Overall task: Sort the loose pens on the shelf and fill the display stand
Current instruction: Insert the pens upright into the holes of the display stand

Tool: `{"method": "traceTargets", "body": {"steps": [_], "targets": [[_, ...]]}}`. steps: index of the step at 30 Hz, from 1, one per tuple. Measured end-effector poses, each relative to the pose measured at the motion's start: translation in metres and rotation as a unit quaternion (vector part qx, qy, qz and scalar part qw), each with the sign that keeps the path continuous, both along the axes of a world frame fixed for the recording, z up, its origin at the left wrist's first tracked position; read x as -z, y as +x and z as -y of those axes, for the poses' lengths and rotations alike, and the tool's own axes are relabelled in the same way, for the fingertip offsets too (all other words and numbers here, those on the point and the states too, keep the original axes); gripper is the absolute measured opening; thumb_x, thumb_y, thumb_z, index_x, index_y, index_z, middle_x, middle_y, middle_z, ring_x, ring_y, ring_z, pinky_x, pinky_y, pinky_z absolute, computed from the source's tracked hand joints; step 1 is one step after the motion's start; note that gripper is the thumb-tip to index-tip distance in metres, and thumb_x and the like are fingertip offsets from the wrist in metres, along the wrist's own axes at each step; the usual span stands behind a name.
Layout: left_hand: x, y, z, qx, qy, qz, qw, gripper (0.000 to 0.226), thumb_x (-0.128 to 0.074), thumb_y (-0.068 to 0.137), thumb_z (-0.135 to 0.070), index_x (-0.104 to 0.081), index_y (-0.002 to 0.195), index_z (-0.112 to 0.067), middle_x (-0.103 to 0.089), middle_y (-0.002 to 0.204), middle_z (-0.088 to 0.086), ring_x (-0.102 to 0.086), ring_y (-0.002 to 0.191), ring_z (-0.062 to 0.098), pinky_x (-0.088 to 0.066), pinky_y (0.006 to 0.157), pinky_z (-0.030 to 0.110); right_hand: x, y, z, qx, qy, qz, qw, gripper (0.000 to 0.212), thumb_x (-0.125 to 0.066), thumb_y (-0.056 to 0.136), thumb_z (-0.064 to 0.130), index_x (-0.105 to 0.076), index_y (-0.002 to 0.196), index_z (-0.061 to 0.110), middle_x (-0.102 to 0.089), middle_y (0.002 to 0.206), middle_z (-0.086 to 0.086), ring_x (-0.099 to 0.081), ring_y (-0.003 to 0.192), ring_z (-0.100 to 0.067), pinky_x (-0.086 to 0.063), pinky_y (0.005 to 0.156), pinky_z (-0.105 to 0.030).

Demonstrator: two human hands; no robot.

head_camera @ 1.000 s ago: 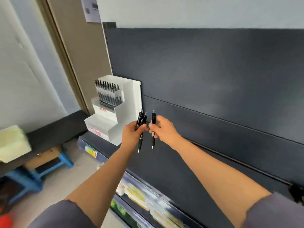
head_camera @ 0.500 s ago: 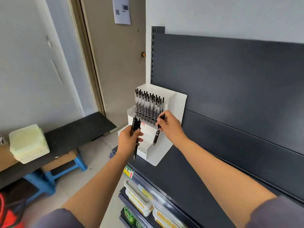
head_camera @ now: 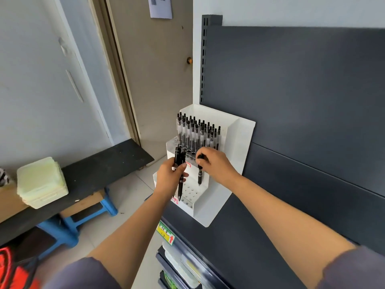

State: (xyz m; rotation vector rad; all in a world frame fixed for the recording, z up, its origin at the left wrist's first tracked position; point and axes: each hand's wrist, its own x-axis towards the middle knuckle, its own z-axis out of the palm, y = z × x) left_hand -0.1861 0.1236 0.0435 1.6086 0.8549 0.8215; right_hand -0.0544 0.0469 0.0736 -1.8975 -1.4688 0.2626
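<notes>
1. Grey sleeves cover both upper arms at the near edge, and the bare forearms reach away over the dark shelf [head_camera: 239,243], whose front edge carries a green and yellow label [head_camera: 165,235]
2. The left hand [head_camera: 168,178] is curled around a small bundle of black pens [head_camera: 180,186], gripping them upright with their tips down, in front of the left side of the stand
3. Just to its right and not touching it, the right hand [head_camera: 217,165] pinches a single black pen [head_camera: 200,176] by its upper end between thumb and fingers; the pen hangs tip down over the lower tier of holes [head_camera: 189,192], and whether the tip touches the tier cannot be told
4. The white display stand [head_camera: 239,142] sits at the left end of the shelf against the dark back panel [head_camera: 302,90]; its top tier is packed with upright clear-barrelled pens [head_camera: 198,132] with black ends
5. Off to the left, a black board [head_camera: 93,170] rests over a blue stool [head_camera: 79,222] and bears a stack of pale green boxes [head_camera: 41,182]
6. Farthest away, a tan door [head_camera: 158,80] carries a paper notice [head_camera: 160,7] near its top
</notes>
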Motion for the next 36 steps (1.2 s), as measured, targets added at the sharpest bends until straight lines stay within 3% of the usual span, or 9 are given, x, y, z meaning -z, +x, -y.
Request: {"method": "traceTargets", "body": {"steps": [3, 11, 15, 17, 22, 28, 32, 36], "targets": [[0.000, 0.010, -0.010, 0.010, -0.001, 0.009, 1.000, 0.003, -0.054, 0.093, -0.010, -0.057, 0.094, -0.009, -0.058, 0.077, 0.002, -0.065, 0.066, 0.019, -0.056, 0.064, 0.034, -0.007, 0.008, -0.006, -0.033, -0.024, 0.038, 0.998, 0.008, -0.055, 0.093, 0.014, -0.062, 0.096, 0.009, -0.055, 0.087, 0.004, -0.051, 0.080, -0.014, -0.043, 0.071, -0.028], [0.007, 0.033, -0.030, 0.060, 0.032, 0.031, 0.997, 0.008, -0.053, 0.094, -0.012, -0.059, 0.097, -0.015, -0.065, 0.078, -0.001, -0.066, 0.069, 0.018, -0.058, 0.065, 0.034, -0.007, 0.013, -0.007, -0.021, -0.080, -0.028, 0.996, 0.006, -0.057, 0.092, 0.014, -0.062, 0.091, 0.016, -0.059, 0.082, 0.005, -0.057, 0.065, -0.002, -0.043, 0.052, -0.008], [0.009, 0.032, -0.040, 0.110, 0.031, 0.033, 0.993, 0.007, -0.053, 0.094, -0.012, -0.059, 0.094, -0.016, -0.065, 0.080, 0.002, -0.066, 0.071, 0.019, -0.057, 0.066, 0.034, 0.002, 0.003, -0.009, 0.049, -0.099, -0.001, 0.994, 0.008, -0.060, 0.091, 0.017, -0.062, 0.098, 0.017, -0.062, 0.086, 0.005, -0.058, 0.078, -0.011, -0.048, 0.071, -0.024], [0.010, 0.027, -0.046, 0.130, 0.032, 0.033, 0.990, 0.008, -0.053, 0.094, -0.013, -0.059, 0.093, -0.019, -0.065, 0.079, 0.001, -0.066, 0.068, 0.017, -0.058, 0.065, 0.033, 0.004, -0.005, -0.013, 0.108, -0.092, 0.011, 0.990, 0.011, -0.062, 0.089, 0.021, -0.058, 0.099, 0.021, -0.059, 0.080, 0.008, -0.058, 0.078, -0.015, -0.049, 0.071, -0.032], [0.016, 0.016, -0.063, 0.190, 0.020, 0.034, 0.981, 0.008, -0.054, 0.093, -0.014, -0.058, 0.100, -0.017, -0.065, 0.080, 0.004, -0.065, 0.066, 0.015, -0.058, 0.066, 0.034, 0.010, -0.026, -0.019, 0.189, -0.110, 0.095, 0.971, 0.012, -0.061, 0.089, 0.029, -0.066, 0.098, 0.024, -0.049, 0.089, 0.008, -0.052, 0.081, -0.013, -0.043, 0.069, -0.029], [0.021, 0.011, -0.066, 0.240, 0.007, 0.036, 0.970, 0.007, -0.054, 0.094, -0.017, -0.057, 0.099, -0.020, -0.062, 0.085, 0.004, -0.065, 0.066, 0.013, -0.057, 0.064, 0.030, 0.012, -0.042, -0.017, 0.297, -0.102, 0.063, 0.947, 0.018, -0.055, 0.093, 0.025, -0.071, 0.100, 0.021, -0.067, 0.099, 0.000, -0.061, 0.089, -0.020, -0.049, 0.073, -0.030], [0.022, 0.010, -0.064, 0.250, 0.013, 0.031, 0.968, 0.007, -0.053, 0.094, -0.017, -0.056, 0.100, -0.021, -0.059, 0.084, 0.000, -0.065, 0.068, 0.013, -0.057, 0.067, 0.031, 0.007, -0.045, -0.021, 0.322, -0.096, 0.075, 0.939, 0.014, -0.055, 0.092, 0.017, -0.067, 0.100, 0.016, -0.069, 0.098, -0.003, -0.062, 0.090, -0.023, -0.053, 0.078, -0.038], [0.020, 0.010, -0.063, 0.250, 0.014, 0.033, 0.968, 0.007, -0.054, 0.093, -0.017, -0.057, 0.099, -0.018, -0.060, 0.083, 0.000, -0.065, 0.070, 0.016, -0.056, 0.069, 0.033, 0.005, -0.045, -0.026, 0.301, -0.110, 0.145, 0.936, 0.012, -0.055, 0.091, 0.015, -0.065, 0.098, 0.015, -0.063, 0.097, -0.002, -0.059, 0.089, -0.022, -0.049, 0.068, -0.034]]}}
